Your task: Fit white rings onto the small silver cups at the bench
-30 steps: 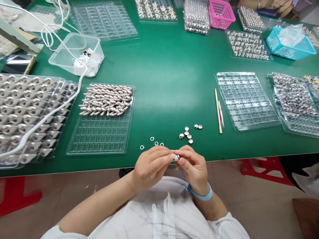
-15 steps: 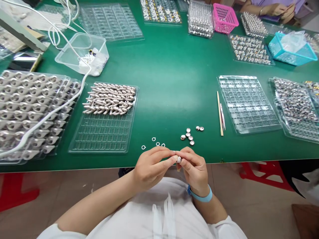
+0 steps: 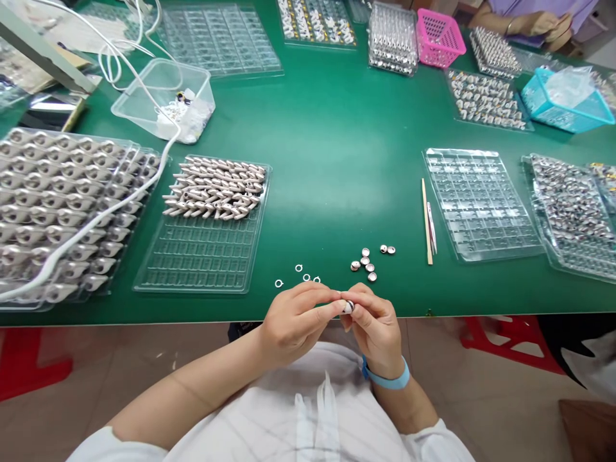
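Observation:
Just over the table's front edge, my left hand [image 3: 294,324] and my right hand [image 3: 380,326] meet fingertip to fingertip. Between them they pinch a small rounded metal cap [image 3: 348,308] with a white part and a dark band on it. Both hands are closed on it, and the fingers partly cover it. On the table left of the fingertips lie several small white rings [image 3: 299,268], some close to my left hand. Several small round silver caps [image 3: 365,261] lie loose beyond my right hand.
A tray of pointed metal pieces [image 3: 212,186] sits left, beside stacked trays of metal shells [image 3: 62,212]. A white cable [image 3: 110,212] crosses them. Tweezers [image 3: 432,228] and a wooden stick [image 3: 426,221] lie right, by a clear tray [image 3: 481,205]. A co-worker's hands [image 3: 548,27] are far right.
The cap has turned slightly between my fingertips, so more of its white part and dark band shows. My hands have stayed almost in place, while the view has shifted a little.

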The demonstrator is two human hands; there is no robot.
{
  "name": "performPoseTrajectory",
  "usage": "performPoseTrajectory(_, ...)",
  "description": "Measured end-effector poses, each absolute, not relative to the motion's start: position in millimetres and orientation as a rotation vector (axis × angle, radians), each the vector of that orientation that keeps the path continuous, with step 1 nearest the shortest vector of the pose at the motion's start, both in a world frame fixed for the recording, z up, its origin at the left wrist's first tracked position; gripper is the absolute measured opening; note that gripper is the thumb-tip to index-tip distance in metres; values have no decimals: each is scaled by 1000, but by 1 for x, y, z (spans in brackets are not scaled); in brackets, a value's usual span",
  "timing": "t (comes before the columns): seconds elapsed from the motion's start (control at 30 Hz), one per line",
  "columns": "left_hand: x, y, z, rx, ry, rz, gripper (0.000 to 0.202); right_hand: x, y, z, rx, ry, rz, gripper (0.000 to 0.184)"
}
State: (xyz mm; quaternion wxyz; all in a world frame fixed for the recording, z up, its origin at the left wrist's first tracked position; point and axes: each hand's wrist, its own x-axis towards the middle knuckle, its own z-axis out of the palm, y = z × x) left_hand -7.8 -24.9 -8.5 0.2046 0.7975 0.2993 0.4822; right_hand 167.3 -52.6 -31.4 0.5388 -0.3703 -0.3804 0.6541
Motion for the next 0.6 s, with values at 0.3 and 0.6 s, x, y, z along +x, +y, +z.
performPoseTrajectory(0.3,-4,-23,-6,2253,857,1360,23,166,-50,-29,-862,-772,1660,16)
performPoseTrajectory(0.6,-3,-24,-8,2235,843,1394,25,165,-50,-27,-896,-777,1645,17)
